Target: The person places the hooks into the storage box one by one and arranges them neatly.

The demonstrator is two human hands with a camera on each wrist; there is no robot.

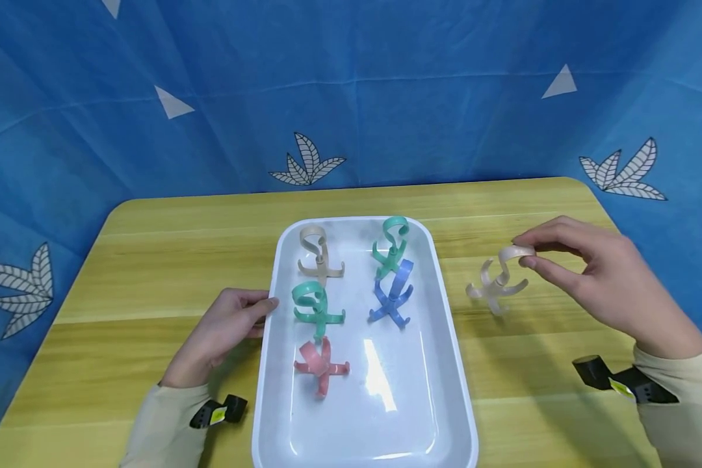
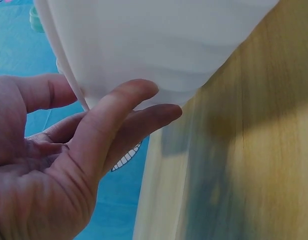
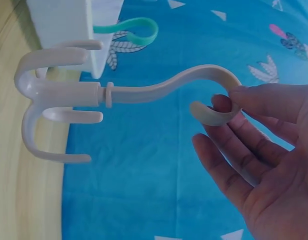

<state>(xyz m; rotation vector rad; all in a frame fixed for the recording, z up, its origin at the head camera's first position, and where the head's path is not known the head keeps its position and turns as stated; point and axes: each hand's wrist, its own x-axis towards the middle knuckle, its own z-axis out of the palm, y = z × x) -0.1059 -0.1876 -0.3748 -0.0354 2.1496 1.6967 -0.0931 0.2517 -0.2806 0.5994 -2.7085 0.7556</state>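
Note:
My right hand (image 1: 614, 283) pinches the curled top of a whitish four-pronged hanging hook (image 1: 494, 288) between thumb and fingers. In the right wrist view this hook (image 3: 136, 93) shows its S-shaped stem and upturned prongs. It hangs to the right of a white tray (image 1: 327, 432). At the tray's left rim my left hand (image 1: 222, 335) grips the edge, thumb on the rim and fingers against the outside wall. Inside the tray stand a beige hook (image 1: 322, 263), a green hook (image 1: 318, 316), a pink hook (image 1: 323, 367), another green hook (image 1: 390, 257) and a blue hook (image 1: 392, 302).
The tray stands on a wooden table (image 1: 152, 260) with rounded far corners. Behind the table hangs a blue cloth (image 1: 415, 130) printed with leaves and triangles. Each wrist wears a small black camera.

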